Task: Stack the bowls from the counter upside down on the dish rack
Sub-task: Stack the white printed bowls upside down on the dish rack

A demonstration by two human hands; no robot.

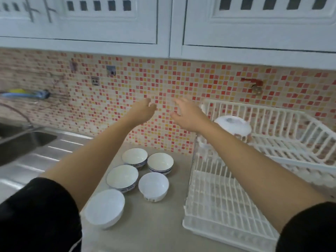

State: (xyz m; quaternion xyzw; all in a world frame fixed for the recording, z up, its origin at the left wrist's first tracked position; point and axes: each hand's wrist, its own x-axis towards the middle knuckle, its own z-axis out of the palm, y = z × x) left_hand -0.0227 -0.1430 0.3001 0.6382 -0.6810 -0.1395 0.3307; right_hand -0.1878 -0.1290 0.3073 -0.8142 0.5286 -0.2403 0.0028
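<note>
Sink (21, 140): far left, steel.
Bowls (123, 177): five upright on the counter (163, 224), clustered between the arms.
Left hand (143, 110): raised, empty, fingers loosely curled.
Right hand (187, 113): raised, empty, fingers spread.
Dish rack (218, 202): right, one overturned bowl (233, 124) inside.

Grey counter (160, 224) with 5 upright bowls (153, 186) beside white dish rack (218, 206).

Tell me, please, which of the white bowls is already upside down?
The white bowl on the white plastic dish rack, the overturned one, shows its base; the five bowls on the grey counter all sit upright, open side up.
</note>
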